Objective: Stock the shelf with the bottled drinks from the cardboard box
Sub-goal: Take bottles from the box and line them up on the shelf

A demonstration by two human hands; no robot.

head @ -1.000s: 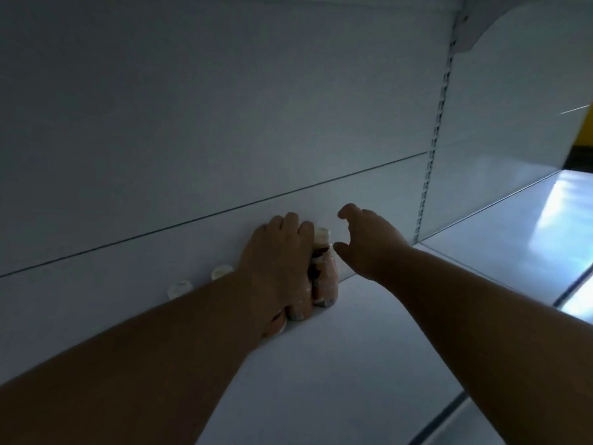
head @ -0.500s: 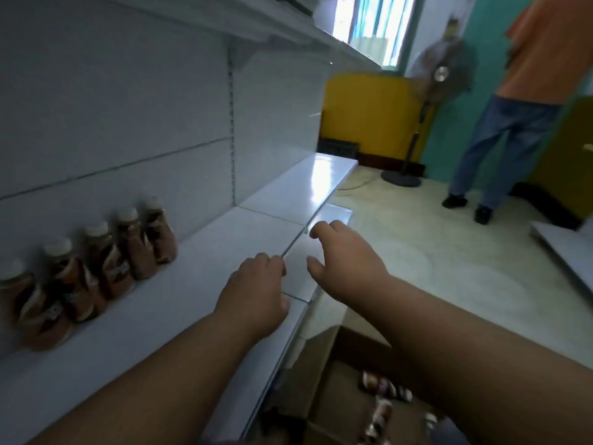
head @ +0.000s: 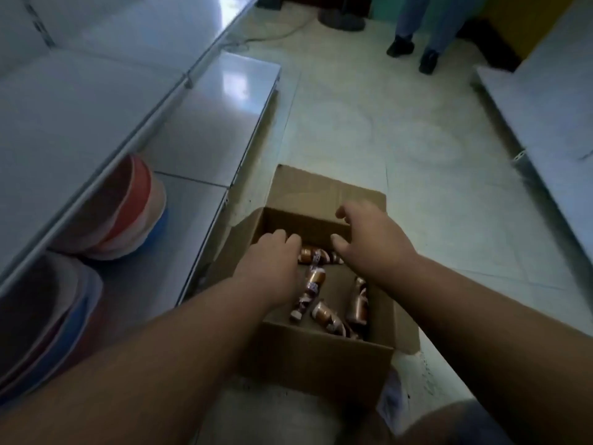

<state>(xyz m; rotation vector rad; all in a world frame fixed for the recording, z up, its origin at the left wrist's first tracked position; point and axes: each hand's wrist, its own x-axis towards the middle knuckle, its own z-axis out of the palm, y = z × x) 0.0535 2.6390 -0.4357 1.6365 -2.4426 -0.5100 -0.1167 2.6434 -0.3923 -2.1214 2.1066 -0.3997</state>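
**me:** Both hands are down in the cardboard box (head: 324,364) on the floor. Left hand (head: 272,268) is curled over the bottles by the left wall, knuckles up; can't tell if it's actually got one, since the fingers hide whatever's under them. Right hand (head: 369,242) is spread wide and empty, hovering over the far end of the box near the back flap.

**reply:** where's the stock sitting?

**me:** Bottled drinks (head: 316,284) are all lying on their sides in the bottom, pointing every which way, a loose handful. One's along the far wall between my hands, a few more are toward the near right corner. The shelf (head: 80,101) I'm filling is up on my left, its front edge well above the box.

**reply:** what's gonna bite you?

**me:** Honestly, grabbing too many at once. They look slick and round, and since they're flat I'd be pinching them sideways, so one could squirt out on the lift and hit the tile floor (head: 401,130). Also the box is jammed right against the lower shelf (head: 195,133), so I could clip my left elbow or a bottle on that edge coming up. The stacked bowls (head: 128,213) sit on it, close to my arm's path too.
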